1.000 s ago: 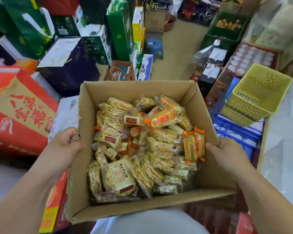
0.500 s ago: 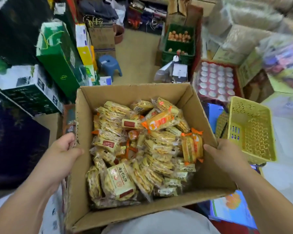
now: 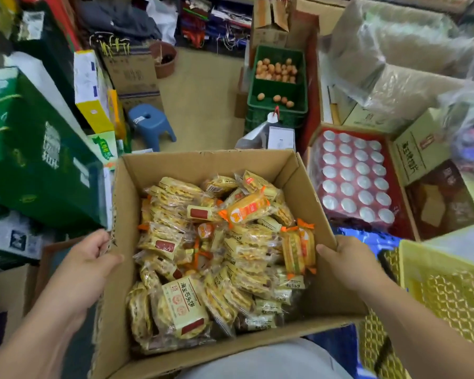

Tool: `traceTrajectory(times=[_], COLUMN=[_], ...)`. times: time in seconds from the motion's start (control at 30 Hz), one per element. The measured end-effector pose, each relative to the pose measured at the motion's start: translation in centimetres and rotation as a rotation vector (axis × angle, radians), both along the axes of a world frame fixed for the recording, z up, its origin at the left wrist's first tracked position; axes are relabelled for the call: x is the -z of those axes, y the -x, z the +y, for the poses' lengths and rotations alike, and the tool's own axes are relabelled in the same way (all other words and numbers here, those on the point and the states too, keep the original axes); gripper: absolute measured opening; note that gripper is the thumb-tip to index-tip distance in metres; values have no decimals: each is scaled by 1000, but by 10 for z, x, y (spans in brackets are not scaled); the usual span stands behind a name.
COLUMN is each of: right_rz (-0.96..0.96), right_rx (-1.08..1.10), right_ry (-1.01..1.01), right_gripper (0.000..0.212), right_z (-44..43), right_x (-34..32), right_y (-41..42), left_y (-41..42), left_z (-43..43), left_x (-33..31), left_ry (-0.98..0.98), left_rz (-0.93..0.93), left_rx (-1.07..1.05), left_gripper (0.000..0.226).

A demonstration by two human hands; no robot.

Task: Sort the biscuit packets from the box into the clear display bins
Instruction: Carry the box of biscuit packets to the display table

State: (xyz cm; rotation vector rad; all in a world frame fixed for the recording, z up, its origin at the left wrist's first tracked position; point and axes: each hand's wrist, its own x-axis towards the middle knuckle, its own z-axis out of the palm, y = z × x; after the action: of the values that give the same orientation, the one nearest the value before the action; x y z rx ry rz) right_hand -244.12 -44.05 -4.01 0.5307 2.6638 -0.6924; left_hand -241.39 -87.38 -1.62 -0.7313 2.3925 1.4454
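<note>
Both hands clamped cardboard box (image 3: 307, 184) walls, carrying it level against body: left hand (image 3: 86, 265) on left wall, right hand (image 3: 349, 261) on right. Biscuit packets (image 3: 219, 255) heaped inside, unsorted. Beyond: blue stool (image 3: 151, 123), egg crate (image 3: 277, 86). No clear bins visible.

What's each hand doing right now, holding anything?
Left hand: closed on the left wall of the cardboard box, thumb inside.
Right hand: closed on the box's right wall, thumb inside.
</note>
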Motion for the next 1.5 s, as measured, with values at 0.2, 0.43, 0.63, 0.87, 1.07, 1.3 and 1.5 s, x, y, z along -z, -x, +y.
traceTrajectory(times=[0.2,0.43,0.63,0.87,1.07,1.3,1.5], right_rz=[45,17,37,-11,-68,-155,-79], right_rx=[74,312,637,1062,1318,1328,1192], right_ry=[-1,5,18,37,21,55,206], right_gripper=[33,38,31,32,36,35,25], right_z=[46,96,110,88,81,119,137], right_x=[-8,-8,-12,-15,-1,15,28], right_y=[120,184,208,191,153,140,151], left_y=[141,306,459,581,591,593,600], left_z=[45,107,186,284,382,476,521], left_x=[-12,4,-13,-10,14,37,54], left_ry=[-9,-15,-40,-20,59,261,555], left_rz=[63,48,159,119,151,184,282], left_rx=[57,183,587,1080,1315,1465,1441], left_gripper=[19,30,7,34,42,37,14])
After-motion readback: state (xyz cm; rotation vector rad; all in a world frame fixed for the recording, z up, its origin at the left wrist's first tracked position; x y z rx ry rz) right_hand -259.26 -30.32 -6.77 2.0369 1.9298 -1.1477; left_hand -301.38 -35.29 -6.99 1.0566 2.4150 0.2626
